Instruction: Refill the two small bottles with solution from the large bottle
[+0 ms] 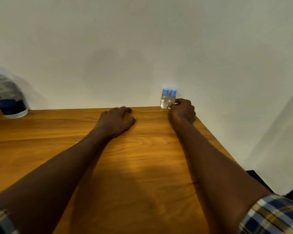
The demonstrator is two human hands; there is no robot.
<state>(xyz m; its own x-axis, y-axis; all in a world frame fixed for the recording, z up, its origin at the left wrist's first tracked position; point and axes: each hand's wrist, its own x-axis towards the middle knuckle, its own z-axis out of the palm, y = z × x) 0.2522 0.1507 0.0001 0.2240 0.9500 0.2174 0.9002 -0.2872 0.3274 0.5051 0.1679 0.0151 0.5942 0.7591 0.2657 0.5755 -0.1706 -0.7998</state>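
Two small clear bottles with blue caps stand side by side at the table's far edge against the wall, the left one [164, 98] and the right one [172, 97]. My right hand [182, 110] has its fingers closed around the lower part of the right small bottle. My left hand [118, 119] lies flat on the table, palm down, fingers apart, holding nothing. The large clear bottle [8, 97], with a blue cap and a blue label, stands at the far left edge of the view, capped and partly cut off.
The wooden table [142, 166] runs up to a plain pale wall. Its right edge slants from behind the small bottles toward the lower right, with dark floor beyond it. Plaid sleeves show at both lower corners.
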